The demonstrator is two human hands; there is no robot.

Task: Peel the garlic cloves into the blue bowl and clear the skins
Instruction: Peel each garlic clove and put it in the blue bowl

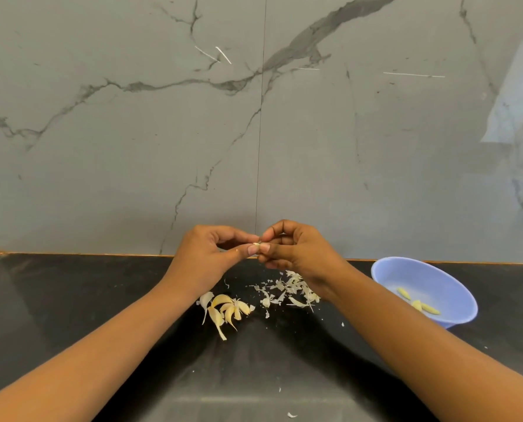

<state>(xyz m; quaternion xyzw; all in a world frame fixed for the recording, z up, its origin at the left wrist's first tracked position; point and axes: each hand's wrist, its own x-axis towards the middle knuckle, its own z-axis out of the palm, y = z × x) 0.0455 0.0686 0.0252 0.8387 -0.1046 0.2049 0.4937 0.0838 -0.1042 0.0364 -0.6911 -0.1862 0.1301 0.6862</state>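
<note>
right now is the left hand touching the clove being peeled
Touching. The head view shows the left hand pinching the garlic clove between thumb and fingertip, the right hand pinching its other end.

- The garlic clove (256, 244) is mostly buried between the fingertips of the left hand (206, 257) and right hand (296, 251). Only a pale sliver shows, so can't tell how peeled it is.
- The skins pile (287, 289) tucks behind the right wrist (324, 281), so that edge is hidden.
- Both forearms (101, 354) are cut off at the bottom corners.
</note>
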